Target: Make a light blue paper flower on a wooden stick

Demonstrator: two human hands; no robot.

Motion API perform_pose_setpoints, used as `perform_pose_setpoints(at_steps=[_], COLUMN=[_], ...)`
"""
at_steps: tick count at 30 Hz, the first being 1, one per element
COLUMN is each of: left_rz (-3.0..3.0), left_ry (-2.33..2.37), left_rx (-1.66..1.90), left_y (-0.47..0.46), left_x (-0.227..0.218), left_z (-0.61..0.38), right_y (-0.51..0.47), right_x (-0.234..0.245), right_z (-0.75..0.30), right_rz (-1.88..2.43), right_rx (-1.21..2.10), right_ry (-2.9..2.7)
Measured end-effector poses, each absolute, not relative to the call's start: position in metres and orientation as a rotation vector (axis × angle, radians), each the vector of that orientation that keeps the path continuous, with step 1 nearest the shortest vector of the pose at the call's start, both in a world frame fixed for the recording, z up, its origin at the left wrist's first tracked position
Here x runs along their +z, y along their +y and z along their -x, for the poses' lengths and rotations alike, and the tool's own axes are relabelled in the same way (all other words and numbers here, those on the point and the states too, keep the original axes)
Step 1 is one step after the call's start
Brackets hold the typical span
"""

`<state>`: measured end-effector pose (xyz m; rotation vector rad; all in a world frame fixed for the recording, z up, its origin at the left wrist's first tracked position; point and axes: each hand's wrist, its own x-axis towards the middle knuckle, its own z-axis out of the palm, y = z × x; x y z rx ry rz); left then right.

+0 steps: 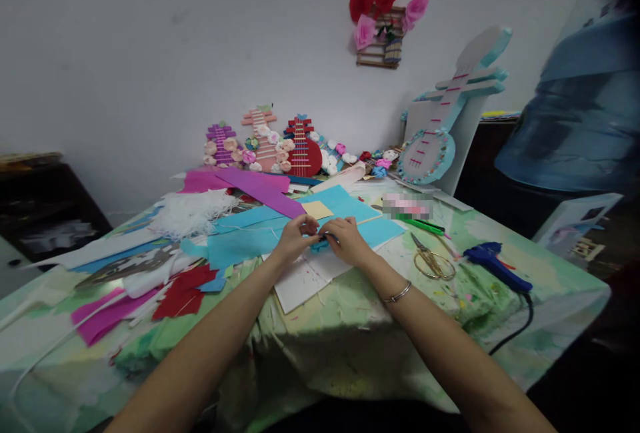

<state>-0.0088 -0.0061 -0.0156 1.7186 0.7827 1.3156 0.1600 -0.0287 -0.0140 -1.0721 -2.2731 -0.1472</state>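
Observation:
My left hand (296, 236) and my right hand (346, 239) meet over the middle of the table, fingers pinched together on a small blue felt piece (320, 244). The piece sits just above a white sheet (300, 283) and large blue felt sheets (240, 236). A thin bracelet (397, 295) circles my right wrist. Most of the small piece is hidden by my fingers.
Gold scissors (433, 261), a blue glue gun (495, 265) with its black cord, and a green pen (423, 224) lie to the right. Red (183, 289), pink (107, 316) and purple felt (260, 189) lie left. Felt guitars (300, 149) and a large one (443, 133) stand at the wall.

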Motion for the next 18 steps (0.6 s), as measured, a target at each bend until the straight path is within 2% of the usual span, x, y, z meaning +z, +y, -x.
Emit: perform_pose_setpoints(at_steps=[18], left_rz=[-1.64], left_ry=[0.851], left_rx=[1.312], left_y=[-0.0013], left_x=[-0.0178], left_z=[0.011], right_y=[-0.0327], right_x=[-0.0096], right_z=[-0.1582], right_rz=[1.078], right_rx=[-0.154], right_ry=[-2.33])
